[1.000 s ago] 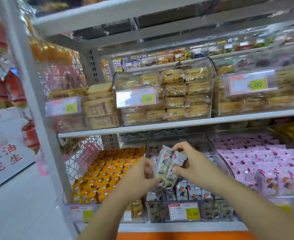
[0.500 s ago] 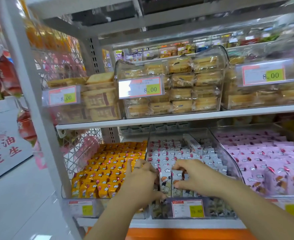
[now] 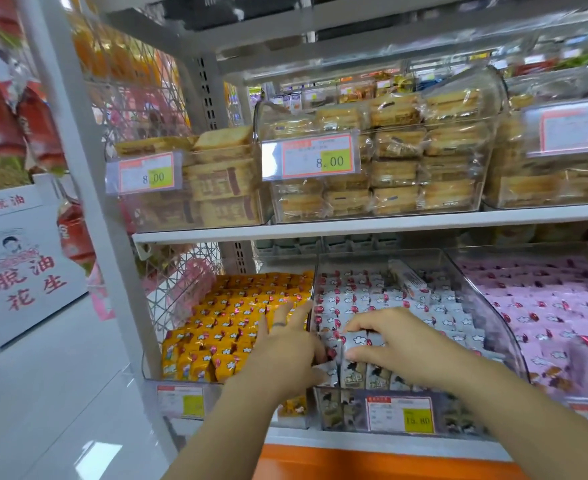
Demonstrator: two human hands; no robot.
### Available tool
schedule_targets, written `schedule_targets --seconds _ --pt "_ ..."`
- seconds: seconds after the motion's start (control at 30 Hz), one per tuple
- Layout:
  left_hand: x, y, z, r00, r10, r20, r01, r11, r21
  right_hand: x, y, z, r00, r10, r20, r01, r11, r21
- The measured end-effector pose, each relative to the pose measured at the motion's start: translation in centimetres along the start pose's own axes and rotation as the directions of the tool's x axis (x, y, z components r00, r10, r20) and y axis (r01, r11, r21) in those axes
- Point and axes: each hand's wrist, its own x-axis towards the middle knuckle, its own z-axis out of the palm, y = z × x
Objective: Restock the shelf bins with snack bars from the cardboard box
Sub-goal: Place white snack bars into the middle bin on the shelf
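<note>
A clear middle bin [image 3: 459, 415] on the lower shelf is full of white-and-grey snack bars [image 3: 372, 299] packed upright in rows. Both my hands are inside its front part. My left hand [image 3: 285, 351] presses against the bars at the bin's left wall, fingers straight and spread. My right hand [image 3: 400, 344] curls its fingers and thumb round a few upright bars [image 3: 355, 367] in the front rows. The cardboard box is out of view.
A bin of yellow bars [image 3: 237, 317] stands to the left and one of pink bars [image 3: 542, 306] to the right. The upper shelf [image 3: 355, 226] with bins of cakes hangs close above. A grey upright post [image 3: 88, 188] stands at the left.
Both hands came down from above the bin with a bundle of bars and set them into the front rows. My left hand has opened and spread.
</note>
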Motion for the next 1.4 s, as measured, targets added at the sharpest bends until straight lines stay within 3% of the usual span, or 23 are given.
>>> schedule_targets --seconds 0.3,0.47,0.57,0.67,0.73,0.93,1.17,1.4 --pt "1.1 0.9 2.6 0.948 -0.092 -0.305 0.094 0.996 -0.011 0.0 -0.2 1.8 0.995 0.076 0.066 -0.069 0.992 -0.104" --pt "1.0 1.4 2.6 0.916 -0.135 -0.377 0.118 0.991 -0.067 -0.5 0.0 2.3 0.997 0.047 0.059 -0.030 0.964 -0.264" --pt "1.3 1.0 2.2 0.942 -0.121 -0.312 0.119 0.993 -0.025 -0.7 0.1 2.7 0.998 -0.009 0.065 0.031 0.937 -0.347" --pt "1.6 0.5 1.3 0.990 -0.119 -0.081 0.123 0.992 0.040 -0.7 0.1 2.7 0.997 -0.018 0.073 0.043 0.935 -0.351" --pt "1.8 0.7 1.2 0.991 -0.133 -0.014 0.133 0.984 0.122 -0.7 0.2 2.4 0.995 -0.004 0.102 0.036 0.949 -0.314" --pt "2.3 1.3 1.5 0.987 -0.150 -0.064 0.161 0.960 0.229 -0.5 0.4 2.2 0.992 0.003 0.127 0.026 0.973 -0.229" --pt "1.8 1.1 1.0 0.993 -0.116 -0.002 0.114 0.980 0.162 -0.4 0.6 2.4 0.990 0.027 0.136 0.004 0.974 -0.226" --pt "2.0 1.6 2.0 0.980 -0.159 -0.117 0.180 0.963 0.200 -0.4 0.6 2.6 0.995 0.013 0.103 0.014 0.968 -0.251"
